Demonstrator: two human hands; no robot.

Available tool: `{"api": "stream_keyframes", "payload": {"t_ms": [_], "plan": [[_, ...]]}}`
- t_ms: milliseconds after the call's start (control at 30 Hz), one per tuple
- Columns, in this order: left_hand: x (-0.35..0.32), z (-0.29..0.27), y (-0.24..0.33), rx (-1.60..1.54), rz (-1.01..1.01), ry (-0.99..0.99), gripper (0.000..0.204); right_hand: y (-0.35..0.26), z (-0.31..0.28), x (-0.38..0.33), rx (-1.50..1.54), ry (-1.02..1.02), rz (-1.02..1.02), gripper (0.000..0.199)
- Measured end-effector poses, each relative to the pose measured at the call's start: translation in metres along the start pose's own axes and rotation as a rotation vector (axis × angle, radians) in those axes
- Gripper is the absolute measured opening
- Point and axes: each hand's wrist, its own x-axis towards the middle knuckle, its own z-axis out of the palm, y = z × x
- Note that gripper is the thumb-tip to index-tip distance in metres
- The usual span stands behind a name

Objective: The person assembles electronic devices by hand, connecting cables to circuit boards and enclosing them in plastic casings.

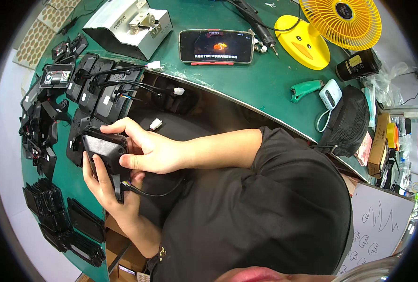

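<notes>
Rows of flat black plastic housings with trailing cables (96,89) crowd the green work mat (246,84) beyond the hands; stacked black plates (63,216) block the near left. Open mat lies right of the propped phone (216,46).

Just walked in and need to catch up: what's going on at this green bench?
A person in a black shirt holds a black plastic housing with a trailing cable in both hands: left hand underneath, right hand gripping its top. More black housings with white-plug wires lie on the green mat, near a propped phone.
</notes>
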Motion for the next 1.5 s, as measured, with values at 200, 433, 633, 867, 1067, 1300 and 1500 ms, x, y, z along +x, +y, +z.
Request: {"api": "stream_keyframes", "payload": {"t_ms": [200,433,633,867,1067,1300,1500], "plan": [[0.003,-0.007,0.004,0.313,0.064,-0.106,0.070,-0.040,-0.009,0.000,-0.221,0.095,0.180,0.062],[0.009,-0.007,0.012,0.404,0.102,-0.267,0.077,-0.037,-0.015,0.000,-0.437,0.171,0.265,0.054],[-0.008,-0.012,-0.011,0.091,-0.244,-0.062,0.090,-0.033,-0.029,-0.001,-0.258,0.371,0.113,0.057],[-0.018,-0.004,-0.025,-1.180,-0.564,0.183,0.075,-0.038,-0.025,-0.006,-0.175,0.384,0.128,0.049],[-0.008,-0.008,-0.024,-1.362,-0.822,0.232,0.048,-0.028,-0.020,-0.010,-0.302,0.345,0.103,0.048],[-0.016,-0.008,-0.029,-1.391,-0.836,0.246,0.034,-0.040,-0.028,-0.004,-1.097,0.004,-0.281,0.090],[-0.018,-0.009,-0.030,-1.354,-0.865,0.287,0.033,-0.056,-0.009,-0.005,-1.600,-0.300,-0.247,0.070]]}}
